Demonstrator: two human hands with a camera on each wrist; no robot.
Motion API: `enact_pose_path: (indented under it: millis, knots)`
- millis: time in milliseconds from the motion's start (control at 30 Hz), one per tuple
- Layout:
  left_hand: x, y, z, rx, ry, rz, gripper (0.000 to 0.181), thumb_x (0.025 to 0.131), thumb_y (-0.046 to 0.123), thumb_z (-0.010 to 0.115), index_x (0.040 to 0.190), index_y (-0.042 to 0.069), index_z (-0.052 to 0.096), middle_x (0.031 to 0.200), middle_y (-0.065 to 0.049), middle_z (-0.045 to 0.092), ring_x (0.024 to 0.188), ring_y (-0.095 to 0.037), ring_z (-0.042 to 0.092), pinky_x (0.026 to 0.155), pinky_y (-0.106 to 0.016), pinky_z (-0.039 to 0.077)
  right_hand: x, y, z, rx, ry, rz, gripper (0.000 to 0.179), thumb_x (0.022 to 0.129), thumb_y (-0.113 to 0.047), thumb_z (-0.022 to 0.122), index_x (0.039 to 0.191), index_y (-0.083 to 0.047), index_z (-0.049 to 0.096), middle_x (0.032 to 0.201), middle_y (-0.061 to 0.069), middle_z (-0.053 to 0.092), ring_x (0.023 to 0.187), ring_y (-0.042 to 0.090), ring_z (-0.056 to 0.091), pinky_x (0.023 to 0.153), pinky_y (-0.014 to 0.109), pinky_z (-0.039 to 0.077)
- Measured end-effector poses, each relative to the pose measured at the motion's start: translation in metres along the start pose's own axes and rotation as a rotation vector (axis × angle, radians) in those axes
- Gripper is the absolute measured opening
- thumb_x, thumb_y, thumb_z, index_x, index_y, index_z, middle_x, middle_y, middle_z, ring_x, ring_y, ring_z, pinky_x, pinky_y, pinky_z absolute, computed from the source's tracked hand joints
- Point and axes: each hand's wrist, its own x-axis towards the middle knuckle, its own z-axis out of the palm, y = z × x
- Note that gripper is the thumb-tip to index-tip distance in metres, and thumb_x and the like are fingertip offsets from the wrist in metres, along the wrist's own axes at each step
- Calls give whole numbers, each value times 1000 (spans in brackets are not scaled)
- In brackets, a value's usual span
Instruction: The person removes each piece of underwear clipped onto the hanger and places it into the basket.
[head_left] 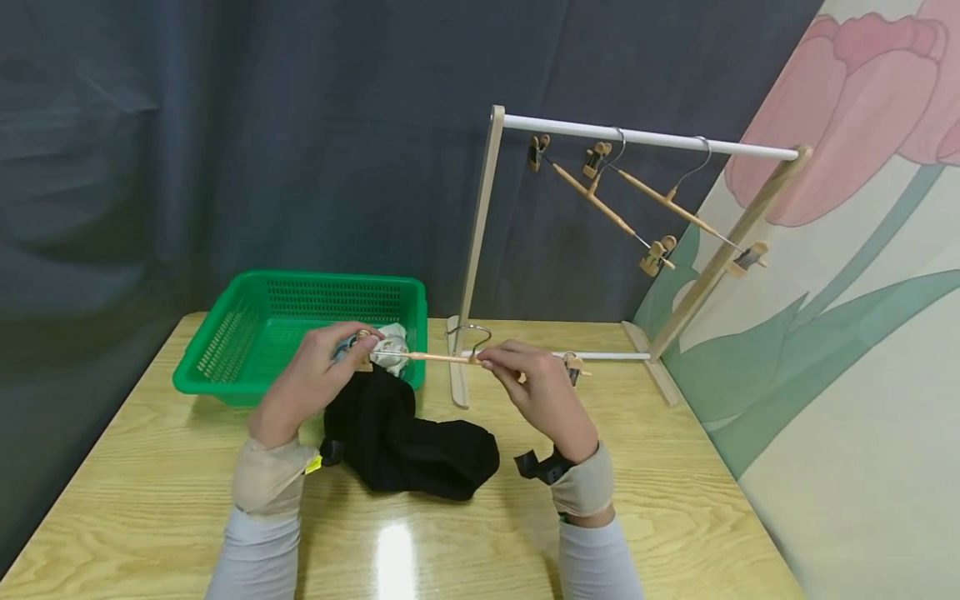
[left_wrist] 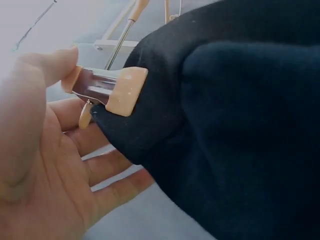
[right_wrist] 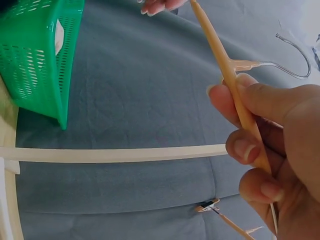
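A wooden clip hanger (head_left: pixel 438 357) is held level above the table between both hands. My left hand (head_left: pixel 311 375) pinches the clip (left_wrist: pixel 129 92) at its left end, thumb on the clip's lever. That clip's jaws bite the edge of a black garment (head_left: pixel 420 454), which hangs below and spreads toward the right; its exact kind does not show. With thumb and curled fingers, my right hand (head_left: pixel 540 387) grips the wooden bar (right_wrist: pixel 240 100) just beside the metal hook (right_wrist: pixel 292 62). The hanger's other clip (head_left: pixel 573 367) shows past my right hand, with no cloth in it.
Behind the left hand stands a green basket (head_left: pixel 225 337) with some white cloth (head_left: pixel 392 346) at its right side. At the back right, a rack (head_left: pixel 480 225) with a white rail (head_left: pixel 570 128) carries two clip hangers (head_left: pixel 592 196). A painted wall (head_left: pixel 862 333) borders the table's right side.
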Motion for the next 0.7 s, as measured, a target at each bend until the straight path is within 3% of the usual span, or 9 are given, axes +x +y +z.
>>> enact_pose_path:
  millis: [167,267,433,600,700]
  knots:
    - [2,-8,4,-119,23,25,24,107,16,53,105,4,73,106,-10,72,89,-17,62,78,-30,51,0,1,2,8,3,10,18,98,-8,67,111,-10,79,102,-1,75,65,4,53,56,23,44]
    - [3,-16,8,-225,36,57,21,106,9,53,102,3,73,101,-8,72,83,-15,59,73,-26,50,-2,0,3,14,1,14,18,98,-8,67,111,-10,79,102,0,75,66,4,53,56,23,45]
    - [5,-24,14,-312,83,102,21,104,3,53,100,-1,74,99,1,72,88,-13,61,72,-24,48,-3,-1,4,-16,6,-1,18,97,-8,68,112,-9,79,104,2,76,67,4,57,56,22,47]
    - [10,-25,15,-354,135,155,22,104,4,54,98,1,75,97,-7,73,87,-13,63,70,-23,48,1,-1,3,-28,26,-19,19,97,-6,68,112,-9,79,105,3,76,69,7,63,57,23,48]
    - [10,-26,15,-349,145,155,22,105,6,54,97,2,75,96,-9,74,86,-9,63,69,-23,47,2,0,4,-19,21,-15,19,97,-6,68,112,-8,79,106,3,76,71,9,65,58,23,49]
